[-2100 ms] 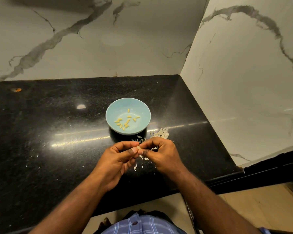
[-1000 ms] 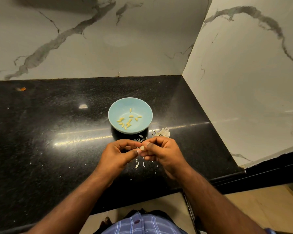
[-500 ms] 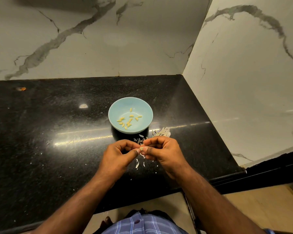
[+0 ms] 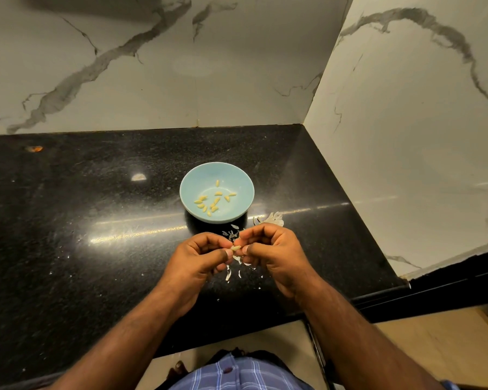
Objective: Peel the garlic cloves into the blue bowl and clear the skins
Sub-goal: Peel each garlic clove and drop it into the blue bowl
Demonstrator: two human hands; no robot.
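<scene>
a pale garlic clove (image 4: 236, 248) is pinched between the fingertips of the left hand (image 4: 199, 260) and the right hand (image 4: 276, 254), both curled closed around it just above the black countertop (image 4: 68, 220). the blue bowl (image 4: 217, 191) is set just beyond the hands, with about a dozen peeled cloves (image 4: 212, 202) lying loose on its floor. white skins (image 4: 269, 218) are scattered beside the bowl (a larger clump to its right) and under the hands.
</scene>
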